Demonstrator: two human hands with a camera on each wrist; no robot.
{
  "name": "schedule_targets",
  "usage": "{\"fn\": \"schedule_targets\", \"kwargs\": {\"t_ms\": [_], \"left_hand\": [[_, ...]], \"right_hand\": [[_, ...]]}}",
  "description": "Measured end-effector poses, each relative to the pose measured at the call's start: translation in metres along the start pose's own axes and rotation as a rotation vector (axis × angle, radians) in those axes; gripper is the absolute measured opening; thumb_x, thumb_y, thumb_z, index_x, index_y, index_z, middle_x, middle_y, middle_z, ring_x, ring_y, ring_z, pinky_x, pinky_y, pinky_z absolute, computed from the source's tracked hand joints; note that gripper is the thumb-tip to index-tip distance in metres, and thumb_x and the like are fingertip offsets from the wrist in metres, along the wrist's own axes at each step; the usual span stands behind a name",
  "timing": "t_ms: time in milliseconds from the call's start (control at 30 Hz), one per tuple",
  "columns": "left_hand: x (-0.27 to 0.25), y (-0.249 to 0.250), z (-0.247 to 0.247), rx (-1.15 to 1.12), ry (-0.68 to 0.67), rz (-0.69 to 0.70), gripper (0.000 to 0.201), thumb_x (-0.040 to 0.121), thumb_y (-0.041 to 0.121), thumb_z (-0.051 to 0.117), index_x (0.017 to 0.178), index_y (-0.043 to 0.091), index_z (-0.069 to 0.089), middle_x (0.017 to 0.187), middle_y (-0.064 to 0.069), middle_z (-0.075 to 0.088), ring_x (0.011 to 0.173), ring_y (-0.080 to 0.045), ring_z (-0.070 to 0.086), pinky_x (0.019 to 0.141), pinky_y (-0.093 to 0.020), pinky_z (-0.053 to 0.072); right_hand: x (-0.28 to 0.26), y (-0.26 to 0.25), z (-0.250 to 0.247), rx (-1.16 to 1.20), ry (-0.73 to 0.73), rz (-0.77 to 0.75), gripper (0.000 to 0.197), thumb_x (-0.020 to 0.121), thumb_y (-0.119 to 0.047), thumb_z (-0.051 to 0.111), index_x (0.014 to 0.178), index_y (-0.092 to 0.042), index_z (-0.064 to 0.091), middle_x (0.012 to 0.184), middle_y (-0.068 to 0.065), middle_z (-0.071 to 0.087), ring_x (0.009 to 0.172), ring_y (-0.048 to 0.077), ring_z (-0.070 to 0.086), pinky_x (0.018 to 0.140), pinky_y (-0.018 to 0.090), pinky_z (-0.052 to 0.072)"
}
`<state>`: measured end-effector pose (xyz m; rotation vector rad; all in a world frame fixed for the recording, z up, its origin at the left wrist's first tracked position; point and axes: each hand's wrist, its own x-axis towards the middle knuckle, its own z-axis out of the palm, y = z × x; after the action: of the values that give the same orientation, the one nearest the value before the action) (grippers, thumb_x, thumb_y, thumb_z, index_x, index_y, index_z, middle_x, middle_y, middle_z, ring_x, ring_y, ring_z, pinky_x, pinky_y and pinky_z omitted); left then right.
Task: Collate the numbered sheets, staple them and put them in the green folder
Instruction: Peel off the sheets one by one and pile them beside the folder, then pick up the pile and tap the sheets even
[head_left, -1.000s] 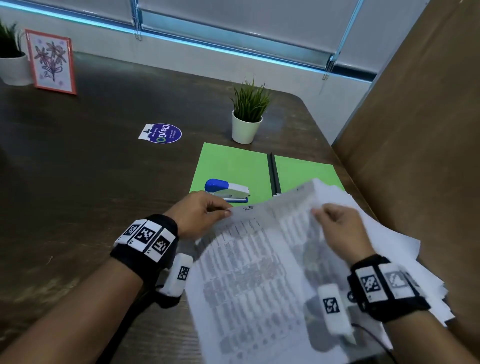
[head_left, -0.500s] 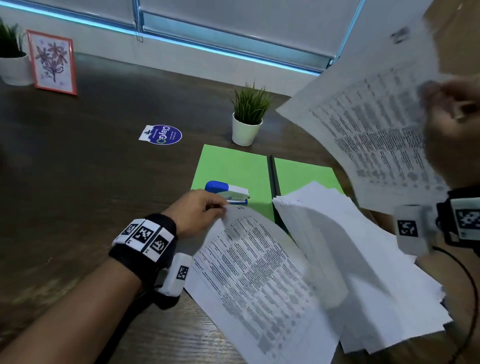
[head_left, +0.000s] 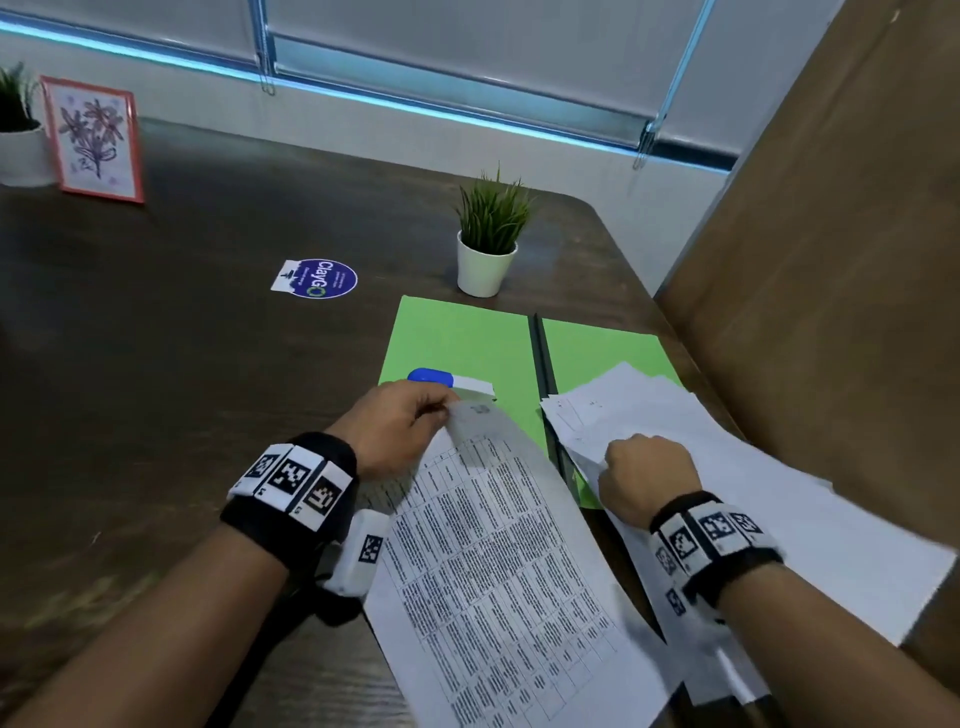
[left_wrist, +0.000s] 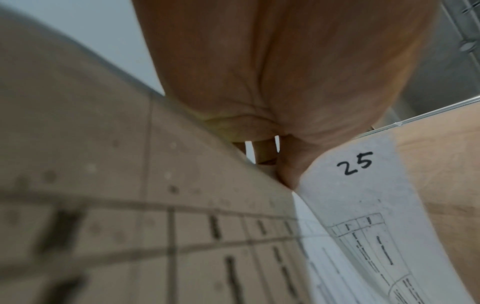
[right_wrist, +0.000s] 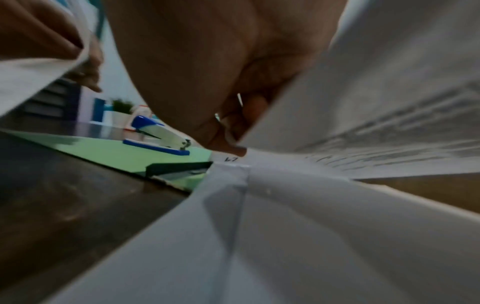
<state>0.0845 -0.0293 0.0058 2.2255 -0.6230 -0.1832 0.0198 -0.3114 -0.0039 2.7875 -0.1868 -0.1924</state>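
**Sheet 25 held at its top corner, loose pile under the right hand**

The printed sheet (head_left: 498, 561) numbered 25 lay along the desk (head_left: 156, 389) in front of the person, its far end lifted and curled. The left hand (head_left: 400, 421) pinched that top corner between thumb and fingers; the left wrist view showed the handwritten "25" just beside the thumb. To its right, the loose pile of sheets (head_left: 753, 483) spread fanned and uneven over the desk's right edge, partly covering the right half of the green folder (head_left: 467, 338). The right hand (head_left: 644, 473) sat on the near left part of the pile with its fingers curled round the edge of a sheet; the right wrist view showed paper folded up against the fingers. The folder lay open and flat, a dark spine down its middle. The blue and white stapler (head_left: 447, 382) rested on the folder's left half, just beyond the left hand. Farther back stood a small potted plant (head_left: 488, 239), a round purple sticker (head_left: 317, 278) and a framed flower picture (head_left: 93, 137).
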Motion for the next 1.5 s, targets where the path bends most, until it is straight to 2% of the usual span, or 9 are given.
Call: {"fn": "schedule_targets", "kwargs": {"t_ms": [200,333,433,567,733,967,1133,1367,1500], "left_hand": [[0.0,0.001,-0.005,-0.068,0.053,0.023,0.01,0.094,0.02,0.065,0.096,0.025,0.074,0.088,0.012,0.073,0.087,-0.005,0.067,0.085,-0.03,0.053],[0.001,0.0,-0.011,-0.055,0.058,-0.002,0.013,0.095,0.023,0.064,0.09,0.027,0.075,0.087,0.014,0.073,0.085,0.0,0.066,0.083,-0.026,0.052],[0.001,-0.002,-0.01,-0.046,0.054,-0.033,0.015,0.096,0.025,0.062,0.097,0.026,0.077,0.091,0.014,0.074,0.089,-0.004,0.067,0.087,-0.029,0.052],[0.004,-0.001,-0.005,-0.057,0.048,-0.041,0.018,0.097,0.025,0.061,0.105,0.027,0.077,0.094,0.014,0.075,0.091,-0.004,0.068,0.091,-0.031,0.054],[0.009,-0.005,-0.002,-0.031,0.123,-0.048,0.032,0.094,0.026,0.067,0.125,0.031,0.068,0.106,0.013,0.07,0.103,-0.008,0.062,0.102,-0.032,0.047],[0.009,-0.004,0.002,-0.053,0.308,-0.027,0.058,0.088,0.033,0.073,0.14,0.036,0.048,0.124,0.018,0.059,0.119,-0.005,0.046,0.097,-0.024,0.037],[0.001,0.018,0.024,-0.372,0.185,-0.006,0.04,0.088,0.032,0.073,0.124,0.037,0.059,0.118,0.013,0.067,0.113,-0.007,0.063,0.088,-0.025,0.057],[-0.009,0.094,0.064,-0.997,-0.093,0.01,0.06,0.071,0.067,0.067,0.118,0.03,0.065,0.114,0.01,0.073,0.1,-0.015,0.072,0.087,-0.032,0.058],[0.014,0.094,0.101,-0.961,0.175,-0.36,0.047,0.099,0.043,0.055,0.117,0.002,0.069,0.118,-0.011,0.072,0.11,-0.024,0.068,0.101,-0.039,0.051]], "right_hand": [[0.024,0.011,0.023,0.338,-0.114,0.191,0.019,0.086,-0.029,0.054,0.075,-0.013,0.053,0.091,0.009,0.065,0.089,0.03,0.063,0.071,0.029,0.047],[0.029,0.019,0.032,0.497,-0.208,0.149,0.046,0.098,-0.047,0.043,0.067,-0.015,0.055,0.079,0.006,0.063,0.085,0.029,0.062,0.077,0.034,0.049],[0.021,0.013,0.021,0.73,-0.02,0.106,0.057,0.102,-0.051,0.035,0.068,-0.01,0.057,0.076,0.009,0.066,0.078,0.03,0.064,0.075,0.037,0.05],[-0.003,-0.021,-0.004,1.282,-0.153,-0.08,0.045,0.094,-0.055,0.052,0.082,-0.014,0.067,0.076,-0.003,0.067,0.071,0.012,0.061,0.071,0.028,0.046],[-0.006,-0.036,-0.003,1.119,-0.264,-0.243,0.022,0.096,-0.029,0.061,0.078,-0.021,0.069,0.063,-0.003,0.063,0.053,0.009,0.05,0.055,0.023,0.039],[0.008,0.057,-0.101,0.709,0.351,-0.035,0.025,0.092,-0.028,0.06,0.076,-0.009,0.06,0.071,0.004,0.062,0.074,0.029,0.062,0.064,0.037,0.048],[-0.042,0.084,-0.196,0.536,0.811,-0.132,0.014,0.08,-0.02,0.061,0.069,-0.014,0.055,0.071,0.005,0.056,0.074,0.025,0.055,0.066,0.028,0.035],[-0.059,-0.008,-0.119,0.416,0.509,-0.308,0.008,0.072,-0.024,0.056,0.08,-0.023,0.053,0.103,0.002,0.058,0.101,0.027,0.06,0.069,0.031,0.045],[-0.063,-0.032,-0.057,0.445,0.378,-0.323,0.026,0.078,-0.031,0.062,0.098,-0.014,0.067,0.115,0.006,0.06,0.111,0.028,0.056,0.082,0.036,0.046]]}}
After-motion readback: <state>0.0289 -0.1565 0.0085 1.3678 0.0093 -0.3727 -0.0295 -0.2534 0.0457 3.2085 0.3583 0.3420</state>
